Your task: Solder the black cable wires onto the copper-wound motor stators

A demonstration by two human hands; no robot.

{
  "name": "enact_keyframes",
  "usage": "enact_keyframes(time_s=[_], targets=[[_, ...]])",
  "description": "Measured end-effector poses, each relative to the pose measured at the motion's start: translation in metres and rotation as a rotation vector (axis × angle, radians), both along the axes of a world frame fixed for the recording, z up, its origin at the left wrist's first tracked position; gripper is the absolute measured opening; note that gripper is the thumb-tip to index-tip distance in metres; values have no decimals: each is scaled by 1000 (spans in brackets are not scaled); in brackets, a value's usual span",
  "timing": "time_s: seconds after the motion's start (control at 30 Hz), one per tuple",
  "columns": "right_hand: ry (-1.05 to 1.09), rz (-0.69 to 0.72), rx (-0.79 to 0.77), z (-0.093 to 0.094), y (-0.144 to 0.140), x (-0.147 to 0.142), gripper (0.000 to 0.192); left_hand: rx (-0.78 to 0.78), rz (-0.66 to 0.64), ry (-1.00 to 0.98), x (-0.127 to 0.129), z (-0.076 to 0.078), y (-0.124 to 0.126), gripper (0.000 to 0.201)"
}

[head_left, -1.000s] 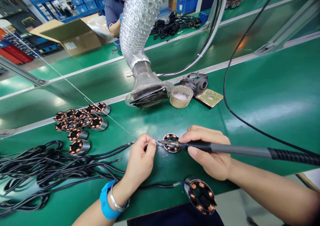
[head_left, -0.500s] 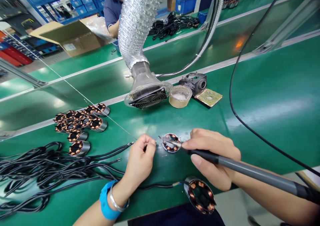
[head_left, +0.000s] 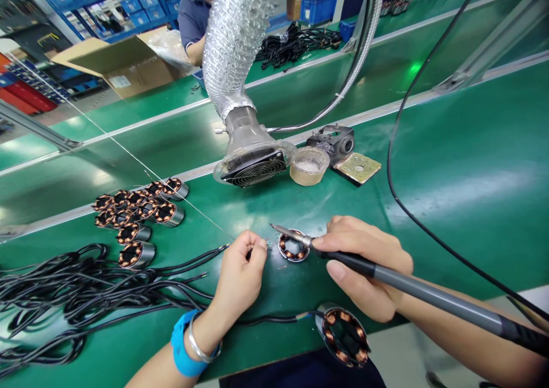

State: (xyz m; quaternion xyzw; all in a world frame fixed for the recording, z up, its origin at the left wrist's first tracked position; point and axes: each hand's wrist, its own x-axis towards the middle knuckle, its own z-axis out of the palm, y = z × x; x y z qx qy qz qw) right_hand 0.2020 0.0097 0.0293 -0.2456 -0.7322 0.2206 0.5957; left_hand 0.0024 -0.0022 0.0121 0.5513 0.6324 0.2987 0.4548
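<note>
1. Left hand (head_left: 244, 265): thumb and forefinger closed in a pinch on fine, thin metallic wire ends (head_left: 269, 245), which project to the right beyond the fingertips.
2. Right hand (head_left: 369, 268): gripping a pen-shaped, grey-and-black soldering iron (head_left: 429, 292) with a slender metal tip.
3. Governing relation: the iron's long axis runs from lower right to upper left; its tip points toward the left hand and appears above the wire ends, near but apart. The tip lies nearer the left hand's fingertips than the right's.
4. A small, round, copper-wound metal stator ring (head_left: 295, 257) sits on the green, smooth-topped bench (head_left: 463, 187) between the hands, just beside the wire ends. Neither hand is clearly the nearer.
5. The iron's metal shaft crosses over the ring's upper part in view; contact cannot be determined.
6. Obscured: the left hand's palm side, and where the thin, pale, straight strand (head_left: 201, 210) ends behind that hand. Whether it is also pinched cannot be told.
7. Hard to make out: the wire ends' number and attachment. The iron's rear end is cut off at the right edge.
</note>
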Motion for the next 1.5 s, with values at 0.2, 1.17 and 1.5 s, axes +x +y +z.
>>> enact_keyframes(time_s=[0.2,1.17,1.5], targets=[[-7,-23,25,-2,1,1,32,10,-3,-7,0,0,-1,34],[-270,10,98,-29,6,-26,32,113,-354,159,-13,17,0,39],[-277,-60,149,-26,4,-31,29,-257,-258,-296,-11,4,4,41]])
